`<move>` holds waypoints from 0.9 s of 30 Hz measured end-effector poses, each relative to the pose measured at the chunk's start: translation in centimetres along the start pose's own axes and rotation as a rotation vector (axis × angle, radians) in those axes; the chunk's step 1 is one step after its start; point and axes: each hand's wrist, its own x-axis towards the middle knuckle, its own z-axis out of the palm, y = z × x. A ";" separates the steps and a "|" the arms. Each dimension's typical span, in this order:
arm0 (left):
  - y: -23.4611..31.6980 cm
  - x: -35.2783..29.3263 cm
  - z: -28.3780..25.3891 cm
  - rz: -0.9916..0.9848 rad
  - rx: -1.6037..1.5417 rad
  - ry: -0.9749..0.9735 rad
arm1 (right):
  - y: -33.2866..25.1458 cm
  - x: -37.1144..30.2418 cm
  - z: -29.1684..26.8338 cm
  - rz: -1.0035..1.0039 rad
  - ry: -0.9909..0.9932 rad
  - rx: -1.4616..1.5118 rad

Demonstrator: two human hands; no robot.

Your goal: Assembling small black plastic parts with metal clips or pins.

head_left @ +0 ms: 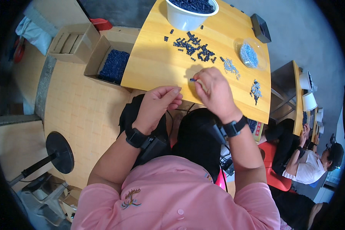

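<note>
My right hand (215, 90) is closed above the near part of the wooden table (149, 73), and a small dark blue plastic piece (193, 79) sticks out from its fingertips. To the left, at the table's near edge, my left hand (159, 103) has thumb and forefinger pinched together; whatever they hold, if anything, is hidden. Beyond both hands lies a loose pile of small dark cylindrical pieces (189, 46). Small clear, light blue pieces (230, 66) are scattered beside it. Farther right is a little heap of mixed clear and dark pieces (255, 90).
A white tub (186, 18) of dark pieces stands at the far edge. On the right are a clear bowl (243, 61) of light blue pieces and a black tray (261, 28). Left of the table sits a cardboard box (91, 63). Another person (306, 165) sits at the right.
</note>
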 end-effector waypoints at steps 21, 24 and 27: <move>-2.1 -2.3 2.3 0.003 -0.116 -0.218 | -4.1 -6.8 -0.1 0.365 0.186 0.518; -2.2 -2.5 2.5 0.026 -0.115 -0.228 | -4.4 -7.0 -0.2 0.327 0.212 0.482; -2.3 -2.6 2.5 0.041 -0.106 -0.228 | -4.4 -7.3 -0.2 0.337 0.241 0.522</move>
